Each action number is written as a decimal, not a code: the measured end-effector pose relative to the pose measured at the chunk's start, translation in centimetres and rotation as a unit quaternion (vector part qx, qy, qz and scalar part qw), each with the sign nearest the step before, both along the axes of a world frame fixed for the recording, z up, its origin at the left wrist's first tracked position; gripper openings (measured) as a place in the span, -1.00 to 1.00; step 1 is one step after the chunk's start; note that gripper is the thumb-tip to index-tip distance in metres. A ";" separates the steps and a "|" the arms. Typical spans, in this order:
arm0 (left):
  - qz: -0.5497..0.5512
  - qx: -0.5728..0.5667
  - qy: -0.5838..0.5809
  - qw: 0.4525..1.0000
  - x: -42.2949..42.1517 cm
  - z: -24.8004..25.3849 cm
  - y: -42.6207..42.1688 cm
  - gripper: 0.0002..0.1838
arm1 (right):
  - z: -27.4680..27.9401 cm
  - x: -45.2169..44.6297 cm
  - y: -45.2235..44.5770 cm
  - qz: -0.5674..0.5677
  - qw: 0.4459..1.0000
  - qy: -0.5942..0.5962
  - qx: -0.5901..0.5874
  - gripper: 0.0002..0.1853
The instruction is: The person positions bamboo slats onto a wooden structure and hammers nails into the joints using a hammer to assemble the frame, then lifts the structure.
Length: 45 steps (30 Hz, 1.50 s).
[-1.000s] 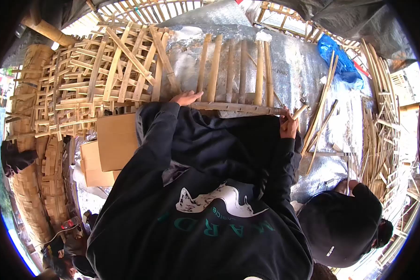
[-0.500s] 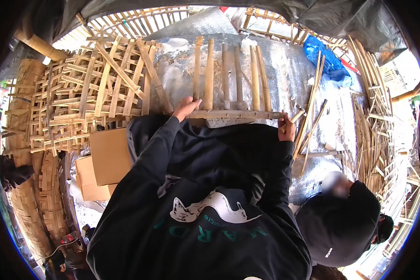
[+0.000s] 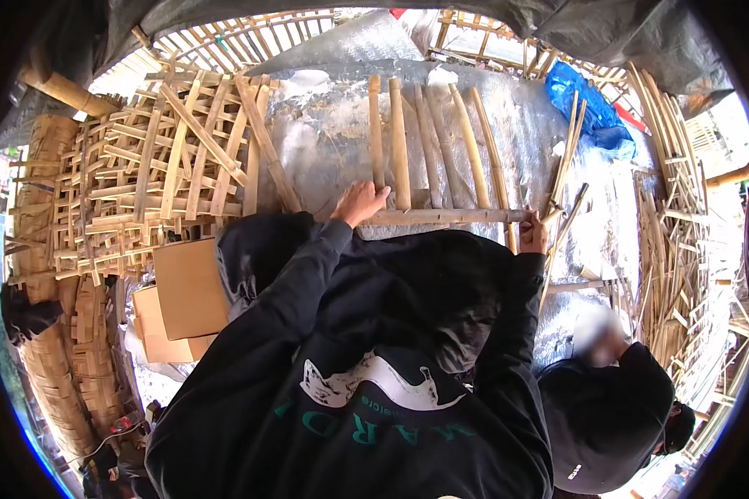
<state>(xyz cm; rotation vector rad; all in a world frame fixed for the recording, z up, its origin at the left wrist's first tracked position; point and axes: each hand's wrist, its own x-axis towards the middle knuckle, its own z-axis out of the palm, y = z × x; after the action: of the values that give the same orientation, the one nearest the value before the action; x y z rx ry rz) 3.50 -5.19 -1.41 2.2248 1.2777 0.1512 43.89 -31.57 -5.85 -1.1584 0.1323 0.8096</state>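
Observation:
A bamboo crosspiece (image 3: 453, 216) lies across in front of me, just beyond my dark sleeves. My left hand (image 3: 359, 204) is closed on its left end, thumb against the foot of an upright bamboo slat (image 3: 375, 133). At the other end my right hand (image 3: 533, 234) is closed around the crosspiece's tip. A hammer (image 3: 553, 211) shows beside those fingers, partly hidden; its handle is hard to make out. Several bamboo slats (image 3: 400, 145) run away from the crosspiece, roughly side by side on the silvery sheet (image 3: 333, 158).
At the left rises a stack of bamboo lattice panels (image 3: 141, 166), with cardboard boxes (image 3: 190, 287) nearer me. Loose bamboo strips (image 3: 670, 274) and a blue plastic bag (image 3: 587, 112) lie at the right. Another person in black (image 3: 607, 416) sits close at the lower right.
Both hands and the crosspiece have shifted right and slightly toward me. Several upright slats now slant more and stand farther right. The hammer is less visible.

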 end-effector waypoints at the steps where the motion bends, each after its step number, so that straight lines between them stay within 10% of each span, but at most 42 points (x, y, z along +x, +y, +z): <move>1: -0.023 -0.007 -0.006 1.000 -0.4 0.1 0.6 -0.35 | -0.3 -0.1 -0.3 -0.001 1.000 0.003 -0.003 -0.58; 9: -0.064 0.065 -0.040 0.995 -2.9 0.1 0.2 -0.53 | -0.9 -1.4 -1.3 -0.013 0.999 -0.021 -0.029 -0.75; 16: -0.235 0.012 -0.053 0.970 -7.2 4.4 -1.5 -0.35 | 5.9 -6.5 -3.3 -0.061 0.926 -0.333 -0.164 -0.61; 29: -0.210 -0.126 -0.081 0.966 -8.1 0.5 -0.7 -0.27 | 14.3 -25.4 -0.5 0.426 0.885 -0.133 -0.129 -0.62; 45: -0.168 -0.172 -0.107 0.965 -7.5 -0.3 -0.5 -0.25 | 14.9 -26.7 1.3 0.505 0.835 -0.148 -0.164 -0.58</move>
<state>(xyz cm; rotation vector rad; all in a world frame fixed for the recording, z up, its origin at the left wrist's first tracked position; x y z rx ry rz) -4.05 -5.69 -1.72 2.0209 0.7341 0.0347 17.22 -30.25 9.04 -1.6787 -0.6903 1.5531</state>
